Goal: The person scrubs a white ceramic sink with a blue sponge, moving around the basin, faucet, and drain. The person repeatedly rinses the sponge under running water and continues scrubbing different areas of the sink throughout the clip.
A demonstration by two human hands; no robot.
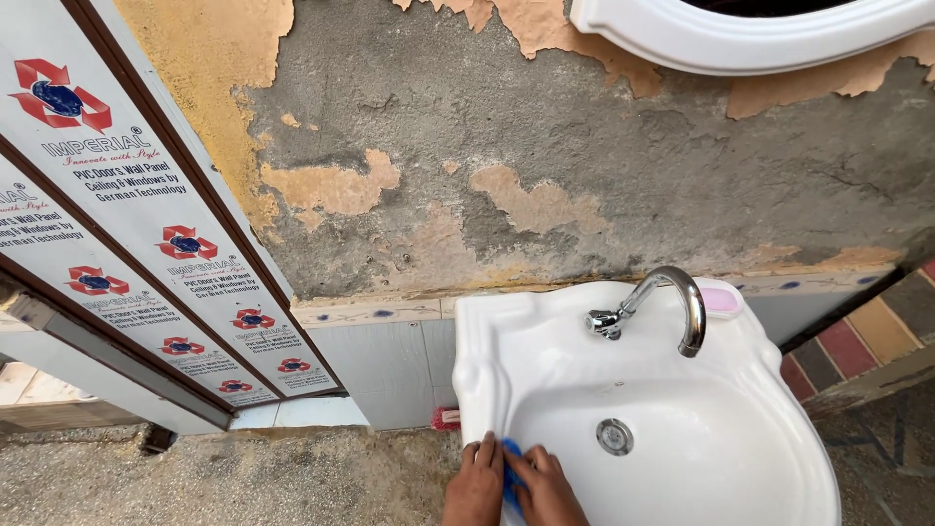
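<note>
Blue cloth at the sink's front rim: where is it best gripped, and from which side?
Probably by the upper end of the blue cloth, which shows between the left hand and right hand. Come from above on the basin side: both hands cover its lower part, and it lies against the sink rim, so only that end is free.

Home washroom: white sink (779, 468), tap (672, 302), peeling wall (584, 146).
</note>
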